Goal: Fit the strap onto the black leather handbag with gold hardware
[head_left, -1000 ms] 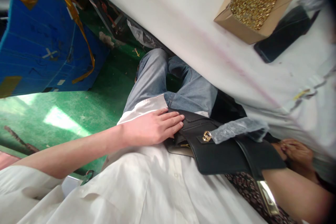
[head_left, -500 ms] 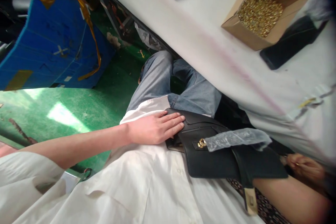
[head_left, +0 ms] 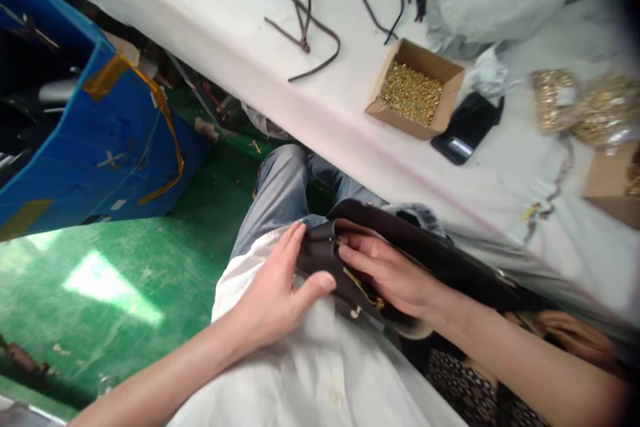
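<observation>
A black handbag (head_left: pixel 320 250) rests on my lap, its flap lifted toward the table and its mouth showing. My left hand (head_left: pixel 283 290) lies along the bag's near left side, fingers straight and thumb spread apart. At the mouth, my right hand (head_left: pixel 383 270) pinches the bag near its left edge, fingertips partly hidden inside. A gold-coloured zip (head_left: pixel 361 287) runs below that hand. Clear plastic wrap (head_left: pixel 423 217) shows behind the raised flap.
On the white table (head_left: pixel 345 107) stand a cardboard box (head_left: pixel 443 123) of small gold pieces, a black phone-like object (head_left: pixel 465 130) and bags of gold pieces (head_left: pixel 555 100). Dark cords (head_left: pixel 325 70) lie farther left. A blue bin (head_left: pixel 100 153) stands left. Another person's hand (head_left: pixel 575 333) is at right.
The bag's flap has swung up toward the table, exposing the mouth. My right hand has come out from beneath the flap to the opening. My left hand has shifted left, thumb spreading.
</observation>
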Motion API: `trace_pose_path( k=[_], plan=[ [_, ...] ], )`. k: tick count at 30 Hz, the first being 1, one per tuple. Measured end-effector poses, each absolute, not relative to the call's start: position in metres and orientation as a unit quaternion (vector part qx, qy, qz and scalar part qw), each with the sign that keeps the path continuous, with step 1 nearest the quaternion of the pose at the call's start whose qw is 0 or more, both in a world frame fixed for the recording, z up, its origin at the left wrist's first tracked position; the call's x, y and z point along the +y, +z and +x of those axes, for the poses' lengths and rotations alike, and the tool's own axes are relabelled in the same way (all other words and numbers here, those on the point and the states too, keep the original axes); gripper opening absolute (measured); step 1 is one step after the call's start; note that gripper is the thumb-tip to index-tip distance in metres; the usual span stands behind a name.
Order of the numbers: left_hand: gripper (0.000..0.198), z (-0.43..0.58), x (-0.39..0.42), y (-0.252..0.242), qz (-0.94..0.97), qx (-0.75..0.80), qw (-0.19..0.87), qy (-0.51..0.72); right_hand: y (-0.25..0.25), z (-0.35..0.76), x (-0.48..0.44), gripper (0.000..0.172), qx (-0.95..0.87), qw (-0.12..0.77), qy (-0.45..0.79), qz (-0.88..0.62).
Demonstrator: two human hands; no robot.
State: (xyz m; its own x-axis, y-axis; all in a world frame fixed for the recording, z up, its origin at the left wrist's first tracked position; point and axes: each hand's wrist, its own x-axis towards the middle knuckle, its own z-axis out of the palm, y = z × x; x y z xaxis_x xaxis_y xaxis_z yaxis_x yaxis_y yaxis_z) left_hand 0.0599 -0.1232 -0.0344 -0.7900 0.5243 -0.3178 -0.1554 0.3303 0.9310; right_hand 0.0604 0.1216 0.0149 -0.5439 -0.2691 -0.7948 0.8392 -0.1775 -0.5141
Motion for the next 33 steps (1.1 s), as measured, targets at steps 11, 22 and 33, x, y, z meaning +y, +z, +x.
trace_pose_path(
  k=[11,22,33],
  plan=[
    [0.099,0.062,-0.092,-0.014,0.040,0.824,0.282,0.490,-0.005,0.063,0.090,0.044,0.532,0.270,-0.747,0.294],
    [0.064,0.056,-0.086,-0.007,0.117,0.829,0.294,0.461,0.002,0.079,0.118,0.029,0.635,0.350,-0.655,0.214],
    [0.050,0.045,-0.076,-0.003,0.116,0.858,0.253,0.432,0.002,0.084,0.122,0.016,0.688,0.232,-0.658,0.198]
  ],
)
